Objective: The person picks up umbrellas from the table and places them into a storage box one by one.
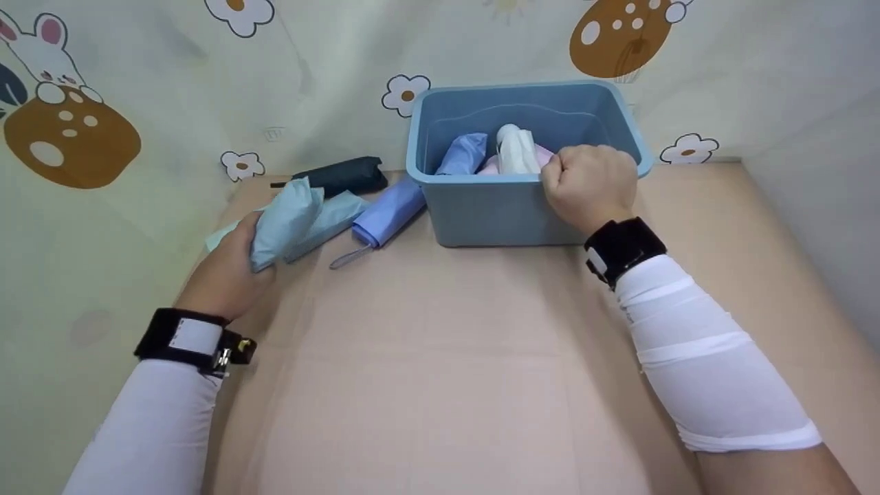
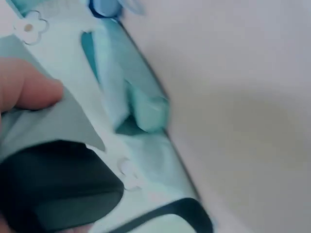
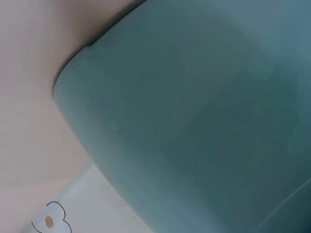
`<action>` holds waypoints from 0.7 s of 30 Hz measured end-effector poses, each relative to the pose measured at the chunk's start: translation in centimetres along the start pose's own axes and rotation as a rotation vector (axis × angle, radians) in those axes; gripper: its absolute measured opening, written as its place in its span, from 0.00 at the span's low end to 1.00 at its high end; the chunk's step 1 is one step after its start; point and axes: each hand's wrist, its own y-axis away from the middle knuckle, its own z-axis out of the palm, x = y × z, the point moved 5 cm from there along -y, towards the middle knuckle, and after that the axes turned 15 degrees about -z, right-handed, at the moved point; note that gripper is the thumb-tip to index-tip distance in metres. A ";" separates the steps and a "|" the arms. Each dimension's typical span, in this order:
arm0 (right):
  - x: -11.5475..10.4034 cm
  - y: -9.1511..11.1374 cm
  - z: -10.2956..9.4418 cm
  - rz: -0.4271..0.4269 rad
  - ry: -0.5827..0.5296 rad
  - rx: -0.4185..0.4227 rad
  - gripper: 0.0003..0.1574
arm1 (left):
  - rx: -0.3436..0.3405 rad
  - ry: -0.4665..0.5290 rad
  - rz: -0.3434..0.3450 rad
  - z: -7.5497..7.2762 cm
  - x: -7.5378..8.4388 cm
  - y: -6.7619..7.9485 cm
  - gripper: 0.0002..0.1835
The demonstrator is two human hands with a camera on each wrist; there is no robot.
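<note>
My left hand point(image 1: 227, 275) grips a pale teal folded umbrella point(image 1: 287, 223) above the left side of the table. In the left wrist view the thumb presses on its cloth point(image 2: 58, 124), and a dark rounded end point(image 2: 63, 187) shows below. Another teal umbrella point(image 1: 337, 221) lies just beyond that hand, beside a black umbrella point(image 1: 349, 176) and a blue umbrella point(image 1: 393, 210) with a wrist loop. Curled over the front rim of a blue-grey plastic bin point(image 1: 502, 213) is my right hand point(image 1: 597, 182). The bin's smooth wall point(image 3: 160, 107) fills most of the right wrist view.
Inside the bin lie a blue folded bundle point(image 1: 464, 152), a white one point(image 1: 517, 150) and something pink point(image 1: 544, 155), partly hidden by the front wall. A beige cover point(image 1: 426, 357) spreads over the table. Behind it hangs a patterned cloth backdrop point(image 1: 330, 75).
</note>
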 end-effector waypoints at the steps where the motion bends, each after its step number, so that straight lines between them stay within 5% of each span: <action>1: 0.0 0.0 0.0 0.003 0.000 -0.002 0.30 | 0.019 0.018 0.015 -0.2 0.7 0.0 0.42; 13: 0.0 0.0 0.1 0.001 -0.002 -0.002 0.31 | 0.063 0.137 0.046 -1.7 10.6 -0.9 0.49; 21: 0.1 0.0 0.2 -0.008 -0.001 0.012 0.31 | -0.002 0.242 0.036 -2.0 17.7 -2.4 0.50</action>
